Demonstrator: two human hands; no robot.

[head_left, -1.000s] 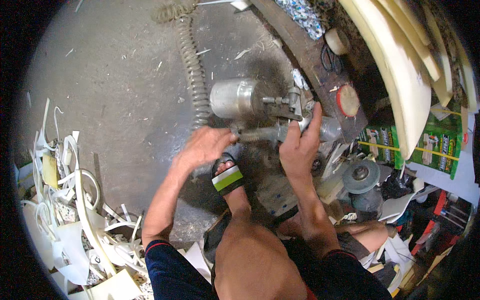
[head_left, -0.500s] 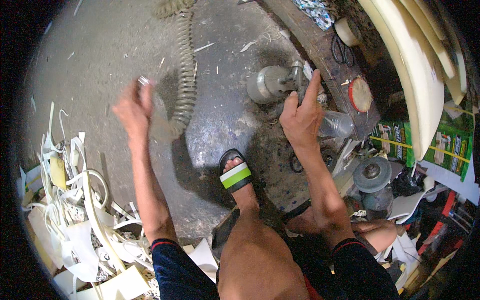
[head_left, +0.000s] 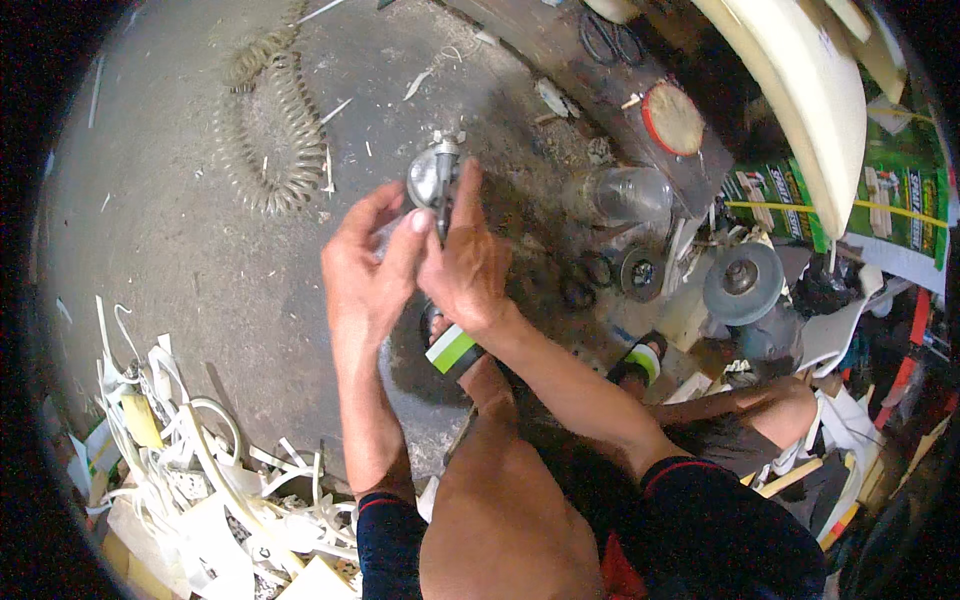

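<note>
My right hand point(head_left: 465, 275) grips a metal spray gun point(head_left: 445, 160) with a round silver cup, held upright above the concrete floor. My left hand point(head_left: 365, 280) is beside it, fingers curled and thumb against the gun's lower part; whatever else those fingers hold is hidden. A clear coiled hose point(head_left: 270, 170) lies on the floor to the left of the gun. A clear plastic container point(head_left: 630, 195) lies to the right, near a worn wooden board point(head_left: 690, 180).
Scissors point(head_left: 610, 38) and a red-rimmed tin point(head_left: 672, 118) are on the board. Cream curved panels point(head_left: 800, 90) stand at right, above green packaging point(head_left: 890, 210). A grey disc point(head_left: 742, 282) sits at right. Pale offcuts point(head_left: 200, 500) heap at lower left, near my sandalled foot point(head_left: 450, 350).
The spray gun has moved leftward in my right hand and turned upright. My left hand went out to the left, then came back to the gun. The hose now lies farther left.
</note>
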